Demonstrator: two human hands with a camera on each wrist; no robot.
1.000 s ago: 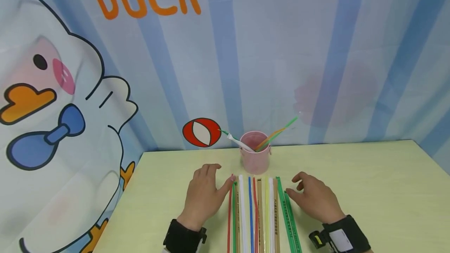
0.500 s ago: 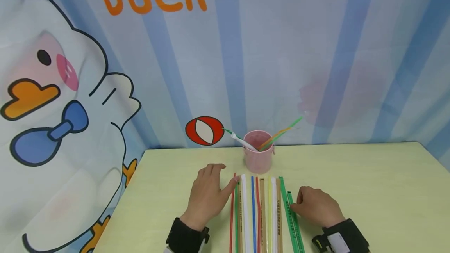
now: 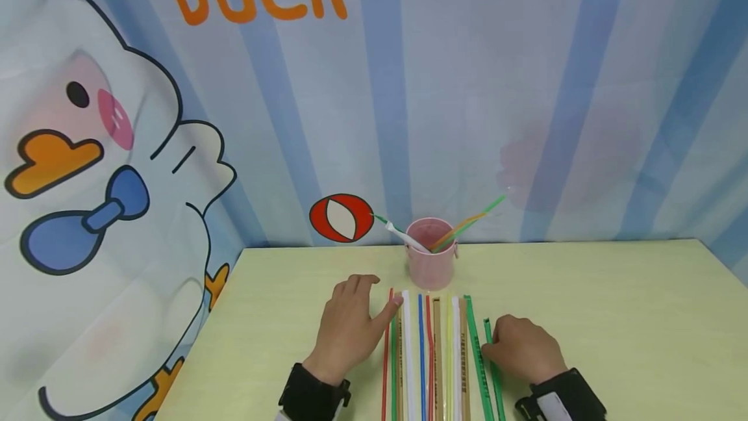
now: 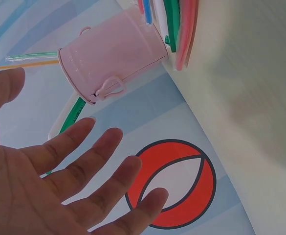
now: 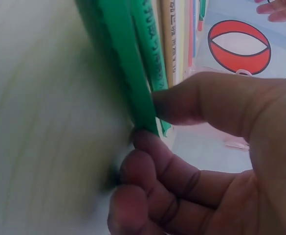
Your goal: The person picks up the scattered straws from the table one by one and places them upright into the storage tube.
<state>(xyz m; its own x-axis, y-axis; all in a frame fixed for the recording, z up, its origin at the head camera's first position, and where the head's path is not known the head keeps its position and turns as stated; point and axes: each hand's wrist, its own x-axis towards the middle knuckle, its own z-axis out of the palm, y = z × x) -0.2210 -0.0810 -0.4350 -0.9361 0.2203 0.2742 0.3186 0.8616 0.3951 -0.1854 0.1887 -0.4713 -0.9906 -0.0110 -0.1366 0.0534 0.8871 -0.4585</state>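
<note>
Side by side on the table lies a row of straws, among them a white straw (image 3: 409, 356), a blue straw (image 3: 421, 349) and a brown straw (image 3: 464, 356). My right hand (image 3: 528, 346) pinches the outermost green straw (image 5: 125, 63) near its far end, between thumb and index finger. Just left of it lies another green straw (image 3: 479, 356) with dark print. At the row's left side my left hand (image 3: 350, 327) is spread, its thumb tip over the far ends of the leftmost straws. In the left wrist view its fingers (image 4: 89, 166) are extended and hold nothing.
Behind the row stands a pink bucket (image 3: 430, 273) with several straws leaning out of it. The pale table (image 3: 619, 304) ends at a backdrop (image 3: 467, 83) with a duck print and a red and white ball (image 3: 341, 217).
My right hand has lowered onto the outermost green straw, pinched it and drawn it slightly right, widening the gap to its neighbour. My left hand stays by the row; the head view shifted slightly.
</note>
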